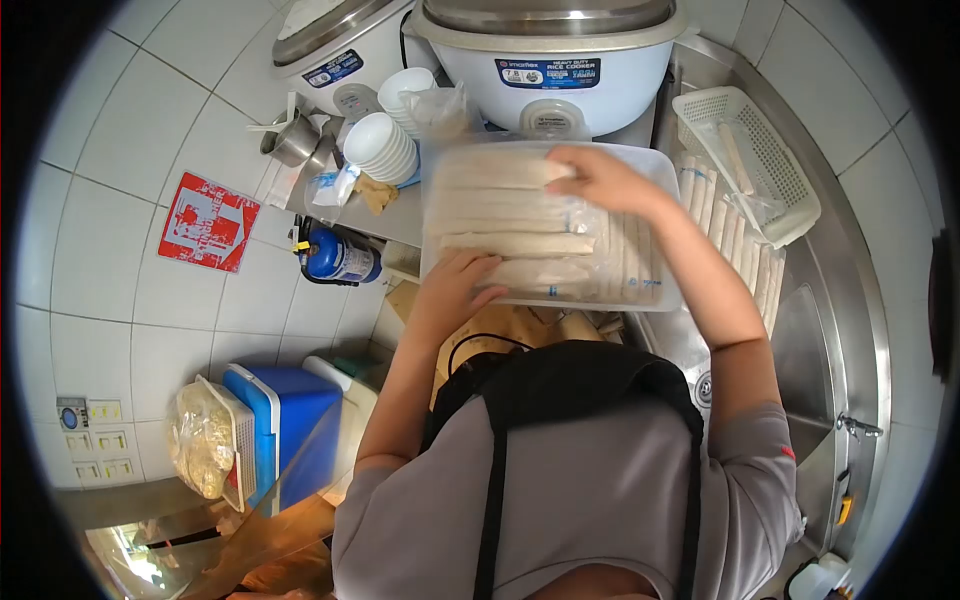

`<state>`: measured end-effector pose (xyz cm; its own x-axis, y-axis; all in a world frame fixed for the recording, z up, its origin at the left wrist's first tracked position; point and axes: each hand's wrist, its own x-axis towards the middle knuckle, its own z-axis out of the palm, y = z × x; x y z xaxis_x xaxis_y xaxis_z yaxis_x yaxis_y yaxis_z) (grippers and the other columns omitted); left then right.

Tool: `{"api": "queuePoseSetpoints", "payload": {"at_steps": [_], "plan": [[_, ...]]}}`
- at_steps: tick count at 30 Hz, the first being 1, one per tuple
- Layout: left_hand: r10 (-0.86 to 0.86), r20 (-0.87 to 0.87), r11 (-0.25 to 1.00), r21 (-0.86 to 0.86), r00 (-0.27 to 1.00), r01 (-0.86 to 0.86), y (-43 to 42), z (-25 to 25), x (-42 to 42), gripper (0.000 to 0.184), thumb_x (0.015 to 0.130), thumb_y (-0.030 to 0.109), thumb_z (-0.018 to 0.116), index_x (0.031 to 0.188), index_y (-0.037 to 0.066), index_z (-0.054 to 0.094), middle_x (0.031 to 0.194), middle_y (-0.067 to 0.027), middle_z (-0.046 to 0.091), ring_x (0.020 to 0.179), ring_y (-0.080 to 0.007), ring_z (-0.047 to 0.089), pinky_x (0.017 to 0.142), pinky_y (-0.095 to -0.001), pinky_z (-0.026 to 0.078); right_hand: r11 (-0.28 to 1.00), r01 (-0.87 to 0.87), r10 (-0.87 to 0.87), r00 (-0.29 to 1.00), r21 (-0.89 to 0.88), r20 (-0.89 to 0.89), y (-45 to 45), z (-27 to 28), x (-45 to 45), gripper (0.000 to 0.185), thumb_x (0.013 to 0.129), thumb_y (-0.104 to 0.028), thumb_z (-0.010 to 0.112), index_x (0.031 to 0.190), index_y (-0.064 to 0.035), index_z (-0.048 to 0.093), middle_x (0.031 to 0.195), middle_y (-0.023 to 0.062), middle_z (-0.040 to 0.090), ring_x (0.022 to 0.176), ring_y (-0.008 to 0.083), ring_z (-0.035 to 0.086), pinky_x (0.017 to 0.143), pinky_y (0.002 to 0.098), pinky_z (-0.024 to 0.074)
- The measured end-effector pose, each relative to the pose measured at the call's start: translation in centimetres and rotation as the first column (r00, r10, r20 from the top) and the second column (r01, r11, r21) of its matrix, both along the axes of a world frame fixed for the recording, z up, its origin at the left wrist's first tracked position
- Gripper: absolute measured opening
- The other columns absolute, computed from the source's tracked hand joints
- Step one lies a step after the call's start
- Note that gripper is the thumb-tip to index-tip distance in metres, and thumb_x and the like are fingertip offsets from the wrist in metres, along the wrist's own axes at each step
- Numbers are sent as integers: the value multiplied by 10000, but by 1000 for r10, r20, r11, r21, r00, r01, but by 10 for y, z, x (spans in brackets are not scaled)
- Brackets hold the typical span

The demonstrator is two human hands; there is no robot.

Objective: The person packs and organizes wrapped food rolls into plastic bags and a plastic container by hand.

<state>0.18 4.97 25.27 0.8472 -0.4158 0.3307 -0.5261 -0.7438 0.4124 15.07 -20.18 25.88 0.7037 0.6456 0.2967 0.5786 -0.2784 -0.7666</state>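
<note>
A translucent plastic tub (668, 292) is in front of me, holding long, pale wrapped rolls in clear plastic packs. A pack of rolls (515, 217) lies crosswise on top, slightly blurred. My left hand (458, 290) grips its near left side at the tub's front edge, thumb apart from the fingers. At the pack's far right, my right hand (603, 180) has its fingers bent over the end of a roll. More rolls (632, 255) stand lengthwise in the tub's right side. What lies beneath the top pack is hidden.
Two rice cookers (550, 100) stand behind the tub. Stacked white bowls (380, 147) are at left. More wrapped rolls (735, 235) and a white basket (800, 215) lie beside the steel sink (805, 330). A blue fire extinguisher (340, 255) and blue cooler (305, 430) are lower left.
</note>
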Motion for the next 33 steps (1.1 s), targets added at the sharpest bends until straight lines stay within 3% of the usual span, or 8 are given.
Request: {"api": "queuePoseSetpoints", "payload": {"at_steps": [2,6,12,15,20,22,26,33], "plan": [[-17,15,1000,1,1000,17,3,-1,-2,378,714,266,726,1012,57,627,992,-90,603,934,-288,562,796,-358,461,987,16,-26,998,-157,-63,37,7,-23,278,798,-163,660,1008,-14,553,903,154,605,854,265,573,767,350,444],[-47,39,999,9,998,47,8,-4,2,396,710,293,722,1008,50,627,981,-91,605,927,-287,564,790,-362,462,966,13,28,987,-258,156,66,-11,-36,313,756,-161,683,1010,-23,561,937,167,600,921,368,549,803,414,434],[-64,8,997,-47,998,65,12,-7,1,384,724,275,707,1012,36,622,977,-99,604,914,-296,563,779,-369,458,978,-20,81,956,-210,283,52,4,-32,209,774,-144,654,933,-14,614,965,144,584,947,354,535,803,410,433],[-102,-27,993,-55,994,101,14,-6,1,378,724,257,705,1016,32,619,972,-107,603,908,-304,563,782,-374,456,918,274,-147,906,-286,397,56,16,-12,146,786,-126,638,896,-30,641,943,130,588,918,324,551,791,394,441],[-130,-108,991,0,986,131,12,4,5,380,721,227,703,1026,21,609,959,-130,599,893,-324,566,783,-384,454,927,-74,83,996,-367,10,52,49,-62,125,736,-126,664,809,-30,633,790,146,622,796,342,591,720,418,455],[-153,-135,983,78,979,165,15,4,11,383,720,206,702,1037,17,602,957,-139,597,883,-332,568,779,-388,455,801,-65,110,993,-595,39,44,44,-95,218,689,-92,691,882,-18,620,901,149,619,893,327,584,771,412,455],[-280,-221,946,103,934,308,21,7,26,376,737,194,682,1056,16,594,951,-151,598,868,-336,577,764,-388,466,881,52,91,957,-471,276,29,3,-117,437,637,-15,690,1044,40,538,1142,154,535,1085,332,490,885,413,429],[-253,-105,967,-8,962,253,23,7,15,301,782,212,651,1031,45,615,933,-126,626,870,-316,588,756,-377,472,926,96,-13,974,-364,226,23,-2,-125,439,635,-1,685,1055,-6,558,1090,139,551,1044,338,507,876,398,440]]}}
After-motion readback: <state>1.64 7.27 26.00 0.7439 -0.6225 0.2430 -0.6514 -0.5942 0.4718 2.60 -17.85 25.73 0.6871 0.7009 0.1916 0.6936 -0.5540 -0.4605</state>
